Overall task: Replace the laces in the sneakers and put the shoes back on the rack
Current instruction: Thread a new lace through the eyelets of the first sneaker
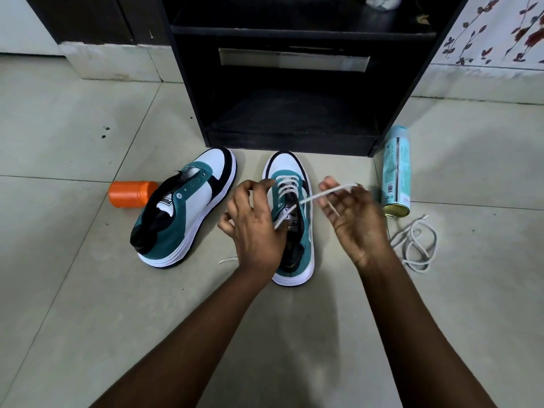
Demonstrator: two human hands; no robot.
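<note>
1. One black shoe rack point(297, 113) stood at the far middle of the tiled floor point(73, 290), its lowest shelf bare.
2. Two teal, white and black sneakers sat on the floor just near of the rack: the unlaced sneaker point(188, 207) lay tilted on the left, and the partly laced sneaker point(290, 213) stood upright to its right, toe toward the rack.
3. The left hand point(254, 228) rested over the partly laced sneaker's left side, fingers curled at its eyelets.
4. The right hand point(354, 222) hovered right of that sneaker, pinching the white lace point(318, 195), which ran taut back to the shoe.
5. A light blue spray can point(396, 172) lay on the floor right of the rack.
6. A loose white lace point(416, 245) lay coiled just near of the can.
7. An orange container point(131, 194) lay on its side, touching the unlaced sneaker's left.
</note>
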